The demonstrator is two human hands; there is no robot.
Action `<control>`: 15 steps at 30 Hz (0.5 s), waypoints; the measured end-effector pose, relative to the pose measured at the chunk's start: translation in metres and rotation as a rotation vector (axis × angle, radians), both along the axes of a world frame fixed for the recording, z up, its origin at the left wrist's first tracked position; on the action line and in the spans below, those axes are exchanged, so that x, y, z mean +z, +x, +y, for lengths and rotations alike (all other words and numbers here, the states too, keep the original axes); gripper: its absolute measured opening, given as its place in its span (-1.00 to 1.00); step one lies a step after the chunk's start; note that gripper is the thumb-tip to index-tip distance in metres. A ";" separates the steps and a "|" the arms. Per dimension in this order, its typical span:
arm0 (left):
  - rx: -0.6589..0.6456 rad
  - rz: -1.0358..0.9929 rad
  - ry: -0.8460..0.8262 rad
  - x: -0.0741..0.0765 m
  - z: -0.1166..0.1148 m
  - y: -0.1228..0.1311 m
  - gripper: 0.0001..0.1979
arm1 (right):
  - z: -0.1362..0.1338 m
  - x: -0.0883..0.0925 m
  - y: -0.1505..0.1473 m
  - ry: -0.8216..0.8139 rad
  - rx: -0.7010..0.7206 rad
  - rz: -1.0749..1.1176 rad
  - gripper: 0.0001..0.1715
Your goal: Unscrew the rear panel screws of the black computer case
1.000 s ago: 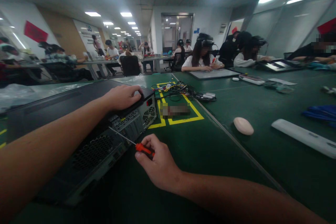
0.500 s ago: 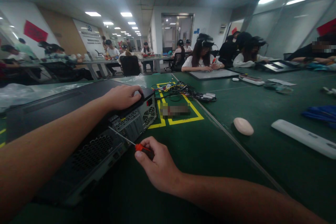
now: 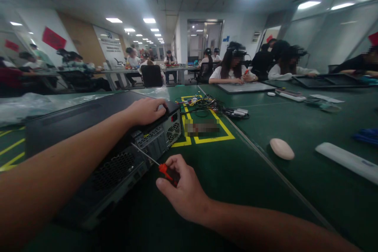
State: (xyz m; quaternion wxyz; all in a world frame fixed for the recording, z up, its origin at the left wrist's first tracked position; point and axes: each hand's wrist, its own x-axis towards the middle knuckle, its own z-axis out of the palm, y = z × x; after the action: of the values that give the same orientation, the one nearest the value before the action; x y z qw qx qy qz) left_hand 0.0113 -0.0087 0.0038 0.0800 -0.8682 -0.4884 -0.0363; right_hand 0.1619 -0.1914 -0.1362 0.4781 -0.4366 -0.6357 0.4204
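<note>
A black desktop computer case (image 3: 73,112) lies on its side at the left, its rear panel with vents and a round fan grille turned toward the right. My left hand (image 3: 147,111) rests on top of it near the rear edge, fingers lying on the cover and holding nothing. In my right hand (image 3: 187,193) is a screwdriver (image 3: 167,171) with a red and black handle, gripped between thumb and fingers. Its thin shaft points up and left, the tip at the rear panel's upper edge below my left forearm. I cannot make out a screw there.
Behind the case's right end lies a tangle of cables (image 3: 206,103) within yellow tape (image 3: 214,139). A pale oval object (image 3: 282,149) and a long white object (image 3: 345,161) are on the green table at right. Clear plastic wrap (image 3: 29,104) lies beyond the case. Several people sit opposite.
The whole view has shifted slightly, so things appear farther right. My right hand has turned a little around the screwdriver handle, with the thumb apart from it. My left hand stays on the case.
</note>
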 end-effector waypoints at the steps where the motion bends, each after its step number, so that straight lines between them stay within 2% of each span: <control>1: -0.006 -0.003 0.000 0.000 -0.001 0.000 -0.50 | 0.000 0.000 0.000 0.000 -0.010 -0.002 -0.76; 6: -0.012 -0.003 0.013 0.000 -0.001 0.000 -0.50 | 0.001 -0.002 0.000 -0.016 0.001 0.010 -0.84; 15: -0.017 -0.031 -0.014 0.001 -0.004 0.000 -0.50 | 0.000 -0.002 -0.001 -0.009 -0.016 -0.009 -0.87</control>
State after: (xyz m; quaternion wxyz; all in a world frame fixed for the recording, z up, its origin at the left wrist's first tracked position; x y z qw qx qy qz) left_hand 0.0116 -0.0123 0.0052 0.0659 -0.8722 -0.4823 -0.0469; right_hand 0.1609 -0.1916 -0.1377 0.4766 -0.4459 -0.6323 0.4173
